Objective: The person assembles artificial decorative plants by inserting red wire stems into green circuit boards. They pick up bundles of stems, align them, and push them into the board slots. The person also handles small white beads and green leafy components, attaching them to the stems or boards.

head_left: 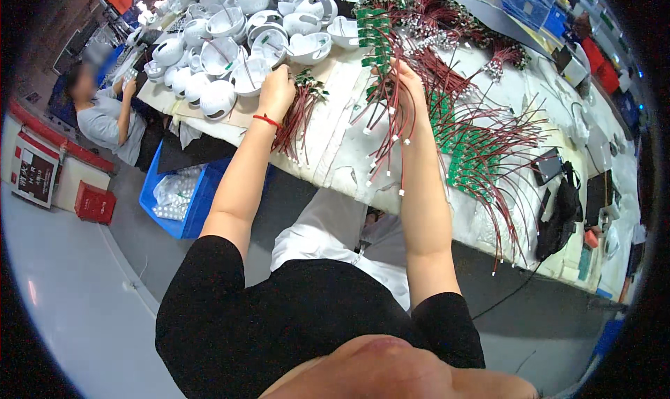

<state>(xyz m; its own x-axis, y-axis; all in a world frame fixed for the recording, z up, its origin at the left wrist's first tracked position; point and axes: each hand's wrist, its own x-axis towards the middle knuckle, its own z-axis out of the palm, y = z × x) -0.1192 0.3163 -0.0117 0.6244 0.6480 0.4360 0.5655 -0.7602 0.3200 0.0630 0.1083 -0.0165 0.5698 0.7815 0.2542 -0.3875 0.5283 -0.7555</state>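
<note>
My right hand is closed around a strip of green circuit boards that stands up from the table. Dark red wires with small white plugs hang from the strip over my palm and forearm. My left hand, with a red cord at the wrist, has its fingers curled together beside a white rounded shell. What it holds, if anything, is hidden. Just right of it lies a small heap of wired circuit boards. More joined green boards lie on the table to the right of my right forearm.
Many white shells are piled at the far left. Bundles of red wires lie at the back. A blue bin with white parts stands below the table's left side. Another person sits at the left. A black bundle lies at the right.
</note>
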